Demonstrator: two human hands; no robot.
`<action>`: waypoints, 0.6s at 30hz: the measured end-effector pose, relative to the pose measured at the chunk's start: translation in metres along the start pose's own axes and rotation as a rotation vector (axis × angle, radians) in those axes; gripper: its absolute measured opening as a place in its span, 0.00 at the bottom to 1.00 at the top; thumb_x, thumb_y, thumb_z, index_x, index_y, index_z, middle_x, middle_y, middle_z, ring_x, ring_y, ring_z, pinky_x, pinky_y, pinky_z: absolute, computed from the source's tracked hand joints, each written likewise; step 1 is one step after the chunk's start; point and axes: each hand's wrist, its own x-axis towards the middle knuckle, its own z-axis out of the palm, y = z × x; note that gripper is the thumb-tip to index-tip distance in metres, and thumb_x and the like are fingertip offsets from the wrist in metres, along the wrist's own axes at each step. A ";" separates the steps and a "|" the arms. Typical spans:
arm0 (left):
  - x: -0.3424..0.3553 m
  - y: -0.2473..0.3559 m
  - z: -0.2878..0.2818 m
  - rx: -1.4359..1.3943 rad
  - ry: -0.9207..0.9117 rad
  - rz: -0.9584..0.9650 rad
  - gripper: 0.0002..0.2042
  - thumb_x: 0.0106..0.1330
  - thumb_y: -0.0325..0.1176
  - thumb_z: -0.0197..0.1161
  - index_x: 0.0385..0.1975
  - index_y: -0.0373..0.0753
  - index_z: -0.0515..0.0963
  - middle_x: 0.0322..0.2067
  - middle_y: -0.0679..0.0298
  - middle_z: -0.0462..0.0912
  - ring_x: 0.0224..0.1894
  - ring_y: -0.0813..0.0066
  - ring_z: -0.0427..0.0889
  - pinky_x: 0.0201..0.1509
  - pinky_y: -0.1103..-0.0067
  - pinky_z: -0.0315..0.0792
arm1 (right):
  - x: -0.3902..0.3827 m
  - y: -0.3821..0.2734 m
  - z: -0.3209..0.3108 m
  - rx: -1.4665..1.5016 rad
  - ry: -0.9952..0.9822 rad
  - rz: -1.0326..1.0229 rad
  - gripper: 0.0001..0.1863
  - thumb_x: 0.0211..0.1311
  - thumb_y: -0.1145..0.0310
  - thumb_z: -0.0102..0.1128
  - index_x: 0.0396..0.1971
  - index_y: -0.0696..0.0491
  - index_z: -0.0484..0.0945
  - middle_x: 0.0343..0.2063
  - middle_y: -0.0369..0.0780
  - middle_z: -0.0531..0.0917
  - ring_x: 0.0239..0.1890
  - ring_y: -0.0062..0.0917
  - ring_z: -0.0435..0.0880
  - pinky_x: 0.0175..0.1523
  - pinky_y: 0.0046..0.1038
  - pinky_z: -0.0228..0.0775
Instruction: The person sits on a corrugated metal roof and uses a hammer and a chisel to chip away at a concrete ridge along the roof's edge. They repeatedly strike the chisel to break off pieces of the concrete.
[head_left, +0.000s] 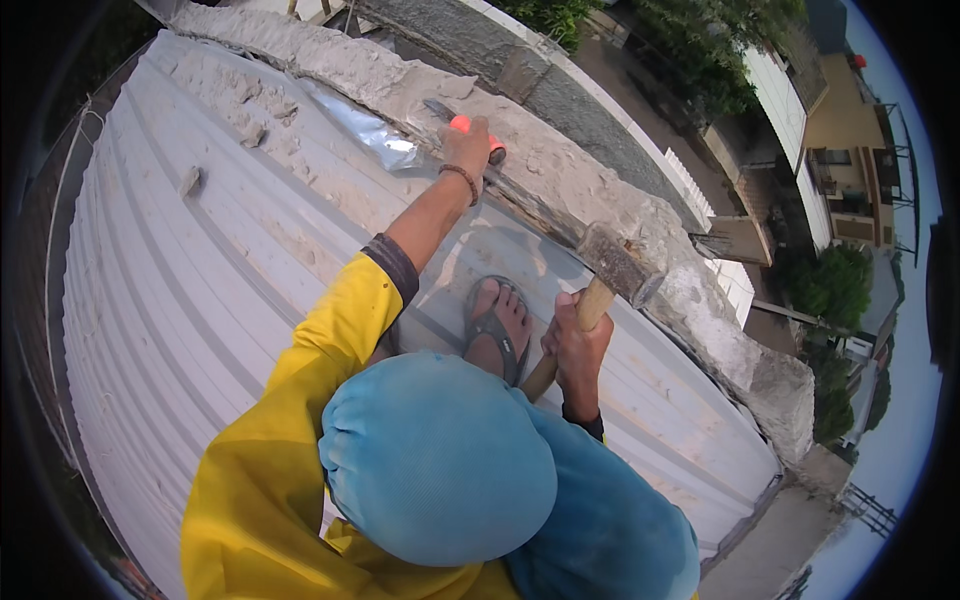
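Observation:
My left hand (465, 150) is closed around a chisel with a bright orange-red grip (496, 149), its steel tip lying at the crumbled edge of a concrete wall top (545, 150). In my right hand (582, 355) is the wooden handle of a sledge-type hammer; the worn steel head (618, 262) is over the wall's edge, to the right of the chisel. A silver foil strip (370, 130) runs along the wall beside my left hand. My sandalled foot (500, 315) stands on the ribbed metal sheeting (180, 300) between my hands.
Loose rubble (252, 133) lies on the sheeting at upper left. A grey plastered parapet (570, 110) runs beyond the broken wall, with a drop to a yard, trees (830, 290) and buildings (850, 140) on the right. Blue cloth (440, 460) fills the lower middle.

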 end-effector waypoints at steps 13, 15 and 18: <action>-0.086 -0.009 0.004 -0.156 -0.387 -0.042 0.07 0.67 0.33 0.57 0.35 0.39 0.69 0.24 0.65 0.73 0.23 0.76 0.77 0.23 0.76 0.75 | 0.000 -0.001 -0.005 -0.010 0.025 -0.027 0.13 0.68 0.65 0.62 0.32 0.54 0.67 0.13 0.30 0.66 0.11 0.14 0.62 0.16 0.22 0.58; -0.087 -0.007 -0.010 -0.249 -0.395 -0.106 0.07 0.67 0.34 0.57 0.35 0.38 0.69 0.24 0.64 0.74 0.23 0.75 0.77 0.24 0.75 0.75 | 0.003 0.006 -0.008 -0.092 0.048 -0.141 0.13 0.68 0.65 0.62 0.31 0.55 0.68 0.13 0.31 0.67 0.11 0.14 0.63 0.17 0.22 0.59; -0.088 0.004 -0.021 -0.279 -0.414 -0.155 0.07 0.67 0.35 0.56 0.35 0.38 0.70 0.26 0.63 0.75 0.23 0.73 0.77 0.25 0.74 0.76 | 0.004 -0.001 -0.004 -0.121 0.090 -0.279 0.13 0.68 0.66 0.62 0.30 0.56 0.68 0.14 0.32 0.68 0.12 0.15 0.65 0.17 0.21 0.60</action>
